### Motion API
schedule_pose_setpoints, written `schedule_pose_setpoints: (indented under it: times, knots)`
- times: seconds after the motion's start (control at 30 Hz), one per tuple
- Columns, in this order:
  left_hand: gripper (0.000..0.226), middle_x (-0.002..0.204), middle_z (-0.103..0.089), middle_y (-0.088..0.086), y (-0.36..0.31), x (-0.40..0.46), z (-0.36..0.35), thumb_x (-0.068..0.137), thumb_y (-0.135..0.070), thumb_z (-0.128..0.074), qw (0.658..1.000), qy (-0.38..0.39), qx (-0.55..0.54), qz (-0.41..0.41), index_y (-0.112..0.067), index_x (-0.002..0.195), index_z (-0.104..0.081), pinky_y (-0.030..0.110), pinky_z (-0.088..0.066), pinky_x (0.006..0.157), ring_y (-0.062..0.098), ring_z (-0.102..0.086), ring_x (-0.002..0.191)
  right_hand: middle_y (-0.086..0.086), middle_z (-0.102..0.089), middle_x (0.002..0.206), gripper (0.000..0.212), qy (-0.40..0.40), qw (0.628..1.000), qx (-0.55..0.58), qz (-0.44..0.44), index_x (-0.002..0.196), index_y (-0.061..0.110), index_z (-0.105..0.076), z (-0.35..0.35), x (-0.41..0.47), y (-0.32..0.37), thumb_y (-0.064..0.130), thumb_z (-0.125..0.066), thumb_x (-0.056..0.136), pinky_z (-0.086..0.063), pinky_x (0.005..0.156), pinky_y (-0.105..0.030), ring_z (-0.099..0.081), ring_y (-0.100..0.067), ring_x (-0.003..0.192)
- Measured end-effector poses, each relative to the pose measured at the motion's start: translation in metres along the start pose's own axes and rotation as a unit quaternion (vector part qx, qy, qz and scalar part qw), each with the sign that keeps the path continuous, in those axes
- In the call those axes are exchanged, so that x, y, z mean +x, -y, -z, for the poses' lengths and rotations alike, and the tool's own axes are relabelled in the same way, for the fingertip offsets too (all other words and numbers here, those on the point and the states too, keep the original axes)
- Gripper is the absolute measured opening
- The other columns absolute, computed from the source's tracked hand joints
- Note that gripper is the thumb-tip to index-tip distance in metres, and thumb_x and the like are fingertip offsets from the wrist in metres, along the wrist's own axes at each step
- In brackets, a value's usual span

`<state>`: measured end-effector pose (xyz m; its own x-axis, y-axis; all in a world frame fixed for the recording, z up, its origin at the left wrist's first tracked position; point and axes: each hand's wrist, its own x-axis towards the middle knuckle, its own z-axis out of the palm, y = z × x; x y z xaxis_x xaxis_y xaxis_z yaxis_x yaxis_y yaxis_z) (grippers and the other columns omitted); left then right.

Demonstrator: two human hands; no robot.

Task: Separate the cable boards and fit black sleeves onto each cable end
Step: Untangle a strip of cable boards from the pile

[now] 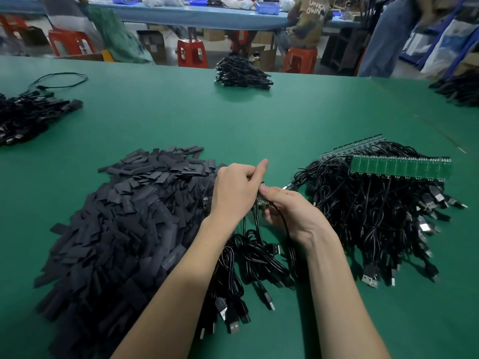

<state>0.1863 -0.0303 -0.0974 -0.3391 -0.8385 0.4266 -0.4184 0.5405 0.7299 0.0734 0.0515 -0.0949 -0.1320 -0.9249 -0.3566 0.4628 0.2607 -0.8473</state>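
Left hand (pixel 237 193): fingers curled, pinching the small board (pixel 260 200).
Right hand (pixel 290 211): pinched the same board.
Sleeves (pixel 124 216): piled just left.

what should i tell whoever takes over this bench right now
Left hand and right hand both grip a small board piece at centre, fingers curled around it; its cables hang toward the near edge.
Black sleeves pile lies left of the hands.
Unseparated green board strips sit on a cable heap to the right.
Black bundles lie at the far edge, possibly finished; too blurred to confirm.
Left: split the remaining strips and sleeve each cable end. Whether the held piece is sleeved cannot be seen.
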Motion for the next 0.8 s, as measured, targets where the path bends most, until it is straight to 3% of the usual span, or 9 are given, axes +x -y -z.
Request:
schedule_pose_setpoints:
  times: [0.07,0.2,0.37,0.5,0.67,0.73,0.8]
  knots:
    - [0.067,0.042,-0.02,0.0,0.001,0.001,0.001,0.1,-0.043,-0.058,1.0,-0.005,-0.015,-0.008,-0.016,0.049,-0.024,0.024,-0.022,0.048,0.018,-0.023,0.046,-0.002,-0.063,0.078,0.012,0.009,1.0,0.022,-0.008,0.075,0.014,-0.076,-0.002,0.001,0.0,0.022,-0.082,0.069,-0.051,0.053,-0.017,-0.05,-0.009,0.063]
    - [0.067,0.042,-0.019,-0.001,0.001,0.003,0.003,0.1,-0.041,-0.058,1.0,-0.01,-0.027,-0.002,-0.018,0.048,-0.023,0.021,-0.025,0.047,0.017,-0.022,0.045,0.001,-0.065,0.076,0.017,0.01,0.995,0.082,-0.046,0.084,0.011,-0.075,-0.007,0.001,0.0,0.018,-0.079,0.07,-0.051,0.052,-0.015,-0.055,-0.006,0.058]
    - [0.066,0.044,-0.018,-0.004,-0.001,0.001,0.005,0.101,-0.039,-0.057,0.999,0.001,-0.04,0.024,-0.019,0.048,-0.023,0.022,-0.026,0.049,0.016,-0.022,0.045,0.003,-0.061,0.066,0.008,0.002,0.993,0.087,-0.079,0.063,0.015,-0.077,-0.012,-0.002,0.001,0.02,-0.077,0.069,-0.055,0.053,-0.016,-0.057,-0.005,0.049]
    - [0.066,0.043,-0.021,-0.004,-0.006,0.005,0.009,0.102,-0.042,-0.056,0.997,0.003,-0.063,0.043,-0.018,0.047,-0.025,0.021,-0.026,0.049,0.014,-0.024,0.044,0.007,-0.06,0.062,0.011,0.014,0.997,0.061,-0.05,0.062,0.02,-0.077,-0.016,-0.003,0.005,0.025,-0.075,0.071,-0.053,0.051,-0.013,-0.054,-0.003,0.045]
    - [0.069,0.036,-0.044,-0.011,-0.001,0.006,0.011,0.102,-0.048,-0.051,0.993,0.078,-0.047,0.075,-0.011,0.044,-0.048,0.007,-0.033,0.057,0.006,-0.043,0.037,0.005,-0.058,0.066,0.017,0.032,0.999,0.006,0.029,0.065,0.022,-0.069,0.005,-0.013,0.033,0.024,-0.086,0.067,-0.047,0.048,-0.014,-0.056,-0.005,0.054]
    - [0.067,0.038,-0.048,-0.011,-0.001,0.007,0.011,0.103,-0.05,-0.05,0.988,0.129,-0.027,0.081,-0.003,0.056,-0.06,0.011,-0.032,0.048,0.006,-0.043,0.037,0.006,-0.055,0.066,0.019,0.024,0.996,-0.027,0.078,0.071,0.022,-0.063,0.004,-0.012,0.048,0.024,-0.083,0.072,-0.049,0.051,-0.015,-0.058,-0.006,0.058]
    - [0.057,0.049,-0.06,-0.007,-0.004,0.004,0.008,0.104,-0.048,-0.046,0.973,0.214,-0.02,0.08,-0.013,0.065,-0.068,0.016,-0.04,0.051,0.008,-0.054,0.045,0.006,-0.055,0.065,0.025,0.008,0.99,-0.074,0.12,0.072,0.021,-0.059,-0.005,-0.005,0.061,0.024,-0.083,0.077,-0.051,0.057,-0.017,-0.058,-0.008,0.06]
